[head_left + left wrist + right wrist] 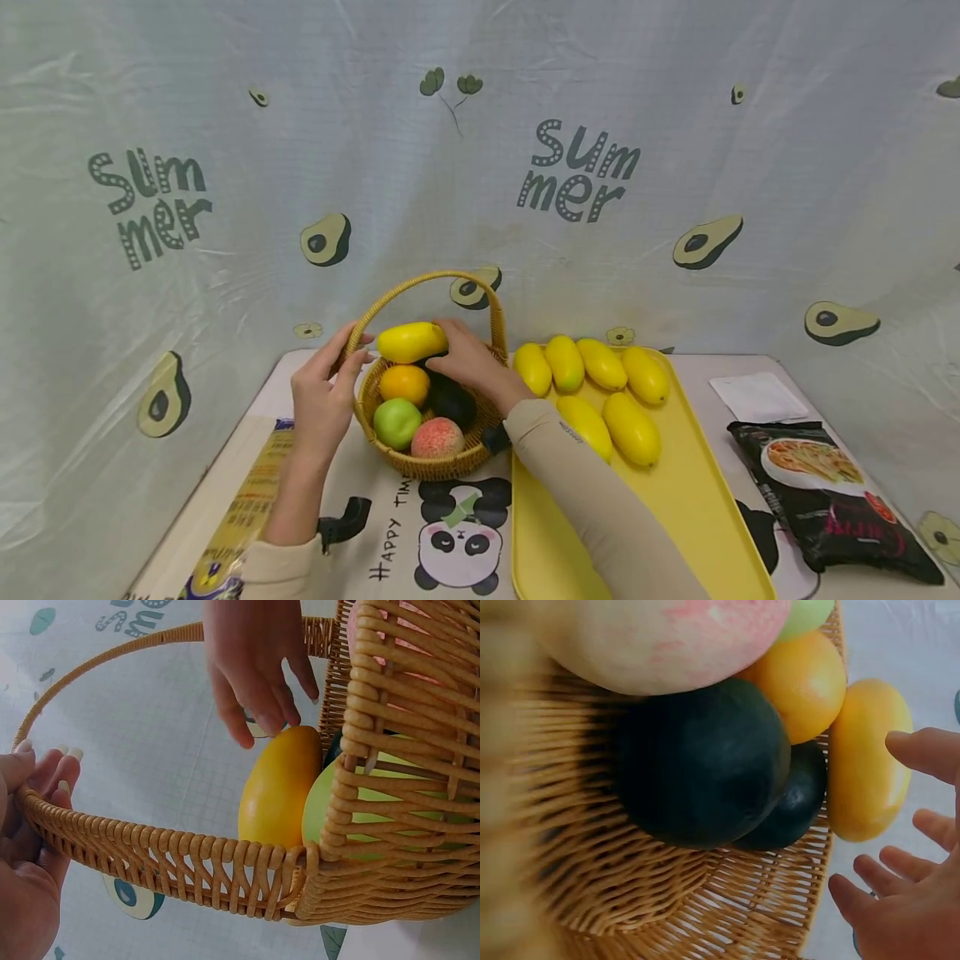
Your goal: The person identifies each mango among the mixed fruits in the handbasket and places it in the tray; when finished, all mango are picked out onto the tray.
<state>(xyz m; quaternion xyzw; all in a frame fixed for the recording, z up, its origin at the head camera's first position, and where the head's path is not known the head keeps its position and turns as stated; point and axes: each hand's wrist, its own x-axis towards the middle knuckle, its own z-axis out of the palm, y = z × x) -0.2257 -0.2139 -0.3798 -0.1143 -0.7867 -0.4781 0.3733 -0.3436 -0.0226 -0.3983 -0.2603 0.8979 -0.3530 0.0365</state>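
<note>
A wicker basket (pixel 442 469) holds an orange (pixel 405 385), a green apple (pixel 397 423), a peach (pixel 437 438) and two smooth dark fruits (pixel 705 761). A yellow mango (pixel 411 342) lies across the others at the far rim. My left hand (pixel 322 396) grips the left side of the basket's arched handle (pixel 150 836), thumb on one side and fingers on the other. Above the basket, my right hand (pixel 472 358) reaches over to the mango's right end. Its fingers (pixel 851 896) are spread and loose, with a gap to the mango in the right wrist view.
Right of the basket, a yellow tray (pixel 675 500) bears several more mangoes (pixel 632 429). Farther right are a black food packet (pixel 832 500) and a white packet (pixel 757 396). A long gold packet (pixel 247 508) lies at left. A printed curtain (pixel 480 183) hangs behind.
</note>
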